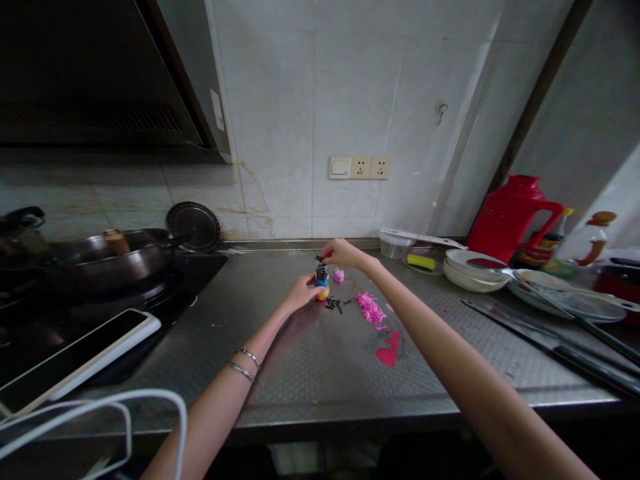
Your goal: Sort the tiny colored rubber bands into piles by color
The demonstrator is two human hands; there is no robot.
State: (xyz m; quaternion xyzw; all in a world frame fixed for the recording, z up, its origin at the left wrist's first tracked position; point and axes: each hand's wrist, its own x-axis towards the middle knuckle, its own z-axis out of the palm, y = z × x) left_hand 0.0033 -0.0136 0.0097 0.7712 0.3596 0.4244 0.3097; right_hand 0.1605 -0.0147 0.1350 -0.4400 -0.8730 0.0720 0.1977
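Right in the head view, the small clear jar [322, 283] stands upright on the metal bench [280, 373], with yellow at the bottom, blue above it and black near the top. The left hand [301, 293] grips the jar from its left side, thumb and fingers closed around the lower part. The right hand [344, 253] is over the mouth of the jar, its fingertips pinched together on a few black bits [319, 258]. Just beside the base of the jar, on the near right, lies a loose scatter of black pieces [333, 304]. A pink lump [339, 275] sits near the jar to its right, and farther right and nearer the camera there is a pile of pink pieces [370, 308], with torn red scraps [389, 350] closer still. Well to the right of the jar are a yellow sponge [421, 262], stacked white bowls [473, 275] and a red thermos [513, 217]. Well to its left, a pan [113, 263] rests on the stove, a round dark lid [193, 227] leans against the wall behind, and a white-edged device [80, 357] lies nearer the camera. Behind and above the jar, a switch and sockets [360, 168] are set in the tiled wall.
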